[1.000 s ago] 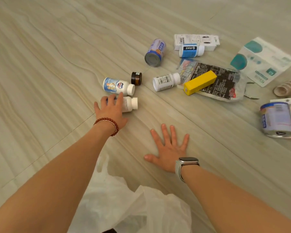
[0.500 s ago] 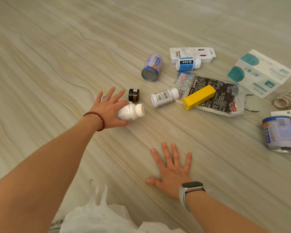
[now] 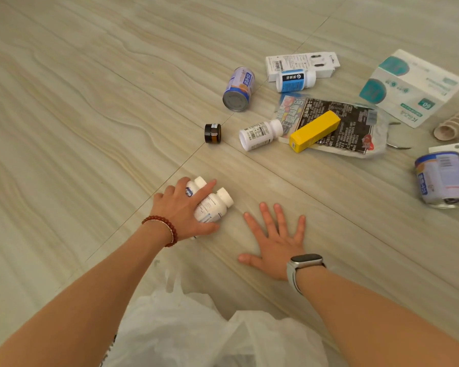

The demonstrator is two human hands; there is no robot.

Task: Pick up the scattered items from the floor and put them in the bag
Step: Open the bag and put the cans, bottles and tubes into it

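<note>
A: Two white bottles (image 3: 212,205) sit in the grip of the left hand (image 3: 182,211), side by side with their caps pointing away from the person; fingers and thumb curl round them, just above or on the floor (image 3: 77,102), I cannot tell which.

B: And the right hand (image 3: 274,243)?

A: Flat on the floor, fingers spread and straight, holding nothing, just beside the bottles.

B: Where is the bag (image 3: 196,332)?

A: White plastic, crumpled at the near edge between the forearms, close behind both hands.

B: What lies on the floor beyond?

A: A small dark jar (image 3: 212,133), a white pill bottle (image 3: 260,134) on its side, and a yellow box (image 3: 314,131) resting on a printed packet (image 3: 350,128). Farther off, a can (image 3: 238,89) on its side, a blue-labelled bottle (image 3: 296,80) touching a white carton (image 3: 301,63), and a teal-printed pouch (image 3: 411,87). At the right edge, a second can (image 3: 444,180).
</note>
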